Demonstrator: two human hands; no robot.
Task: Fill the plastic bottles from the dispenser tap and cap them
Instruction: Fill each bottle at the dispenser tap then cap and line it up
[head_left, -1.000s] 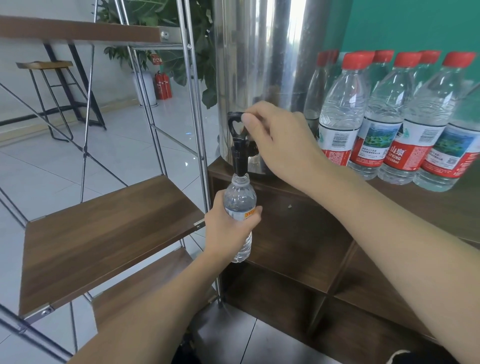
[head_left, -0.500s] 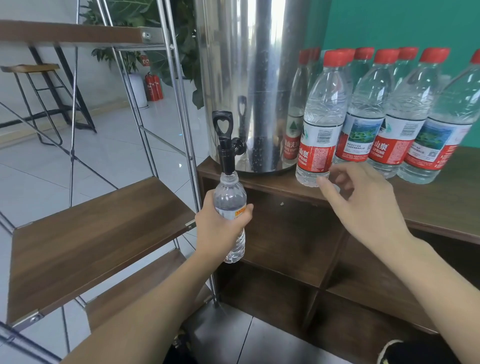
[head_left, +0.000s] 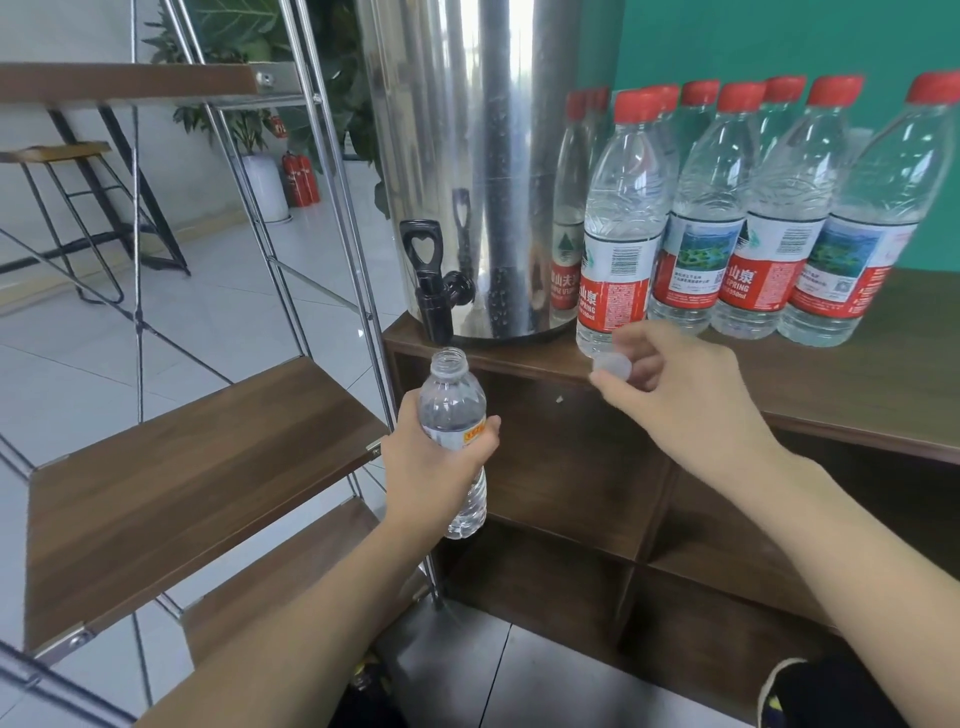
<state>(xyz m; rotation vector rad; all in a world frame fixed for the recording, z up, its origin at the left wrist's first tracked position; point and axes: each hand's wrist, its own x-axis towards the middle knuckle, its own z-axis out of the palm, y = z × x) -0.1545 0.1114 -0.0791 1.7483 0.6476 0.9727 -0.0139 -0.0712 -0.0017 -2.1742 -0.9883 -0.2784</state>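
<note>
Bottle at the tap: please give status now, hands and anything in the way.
Left hand grips open bottle, just below tap. Right hand pinches clear cap, beside bottle, not on. Nothing between cap and neck.

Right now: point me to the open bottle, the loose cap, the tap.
open bottle (head_left: 451, 395), head view, upper body.
loose cap (head_left: 613, 365), head view, flat top.
tap (head_left: 432, 301), head view, black spout.

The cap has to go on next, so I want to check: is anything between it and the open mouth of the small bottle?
Nothing visible. The right hand pinches the cap to the right of the bottle, which the left hand holds below the tap; only open air lies between them.
</note>
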